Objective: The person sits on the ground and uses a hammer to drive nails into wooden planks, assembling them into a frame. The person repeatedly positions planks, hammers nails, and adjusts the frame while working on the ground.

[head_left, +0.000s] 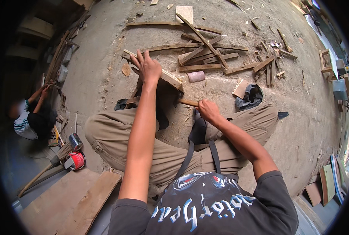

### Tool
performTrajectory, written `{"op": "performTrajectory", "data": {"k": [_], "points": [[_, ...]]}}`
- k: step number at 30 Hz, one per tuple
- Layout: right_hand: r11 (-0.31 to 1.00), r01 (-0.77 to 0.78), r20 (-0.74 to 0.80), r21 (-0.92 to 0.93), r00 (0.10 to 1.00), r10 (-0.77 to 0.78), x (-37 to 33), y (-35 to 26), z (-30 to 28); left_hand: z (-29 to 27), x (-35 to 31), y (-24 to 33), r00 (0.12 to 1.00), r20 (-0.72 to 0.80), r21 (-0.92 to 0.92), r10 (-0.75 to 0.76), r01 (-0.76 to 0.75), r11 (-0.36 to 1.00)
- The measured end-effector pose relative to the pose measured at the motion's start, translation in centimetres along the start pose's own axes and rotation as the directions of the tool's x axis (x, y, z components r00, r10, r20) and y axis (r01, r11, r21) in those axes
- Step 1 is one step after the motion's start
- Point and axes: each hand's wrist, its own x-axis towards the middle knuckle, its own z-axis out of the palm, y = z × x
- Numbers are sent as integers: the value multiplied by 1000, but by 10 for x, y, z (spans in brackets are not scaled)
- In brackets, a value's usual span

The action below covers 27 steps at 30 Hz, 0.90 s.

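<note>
Between my bent knees a small wooden frame (170, 79) stands tilted on the ground, its underside dark in shadow. My left hand (147, 68) grips its upper board, the fingers bent over the far edge. Closed around a light wooden handle is my right hand (209, 110), just right of the frame. That handle belongs to what looks like a hammer (188, 102); its dark head, close to the frame's near right corner, is hard to make out in the shadow.
Beyond the frame lie several old wooden strips (200, 47) and a pinkish block (196, 76). A black plastic bag (251, 98) is by my right knee. At left are a broom (60, 154), cans (75, 141), boards (76, 199) and another person (29, 117) crouching.
</note>
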Motion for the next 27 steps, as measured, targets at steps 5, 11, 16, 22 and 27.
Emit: {"op": "performTrajectory", "data": {"k": [5, 11, 16, 22, 27], "points": [[941, 310, 36, 136, 948, -317, -19, -8, -9, 3, -8, -3, 1000, 22, -21, -4, 4, 1000], [1000, -19, 102, -9, 995, 19, 3, -1, -13, 4, -1, 4, 1000, -7, -39, 10, -11, 999], [943, 279, 65, 180, 954, -294, -9, 13, -20, 7, -1, 2, 1000, -12, -21, 19, -20, 1000], [938, 308, 62, 161, 945, -321, -11, -17, -22, 13, 4, 0, 999, -44, -36, 13, -15, 999], [987, -137, 83, 82, 988, 131, 13, 29, -5, 19, 9, 3, 999, -47, -54, -22, 19, 998]]}}
